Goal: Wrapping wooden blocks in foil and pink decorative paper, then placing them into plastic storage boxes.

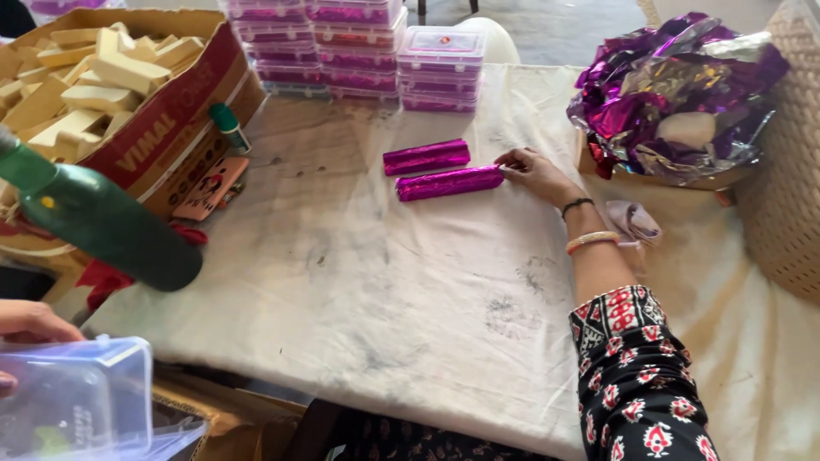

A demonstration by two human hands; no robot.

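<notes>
Right hand (534, 171) lies flat on the worktop (410, 290), fingers stretched out, fingertips touching the right end of the nearer foil roll (450, 183). Not pinching it, just pressing against the end.

Left hand (30, 329) is at the bottom-left edge, mostly out of frame. It grips a clear plastic box (81, 397) by its rim; finger detail hidden, so exact grip unclear.

Count:
- 2 magenta foil-wrapped rolls on the cloth, side by side, just apart: the nearer one at the fingertips, the farther roll (426, 157) behind it.
- Stacks of lidded clear boxes (359, 51) with magenta contents at the far edge, roughly 3 stacks; exact box count not readable.
- 1 cardboard carton (184, 119) on the left, full of pale yellow bars (102, 72); too many to count.
- 1 heap of loose purple and silver foil (675, 94) at right, sitting in a tray beside a woven basket (790, 171).
- 1 dark green bottle (102, 226) in the left foreground, blurred, plus 1 small green-capped tube (229, 126) by the carton.

Progress, judged from layout: 2 rolls wrapped and lying ready, several boxes already filled and stacked. The carton looks nearly full and the foil heap is large, so most of the work looks left. The box in the left hand appears empty.
</notes>
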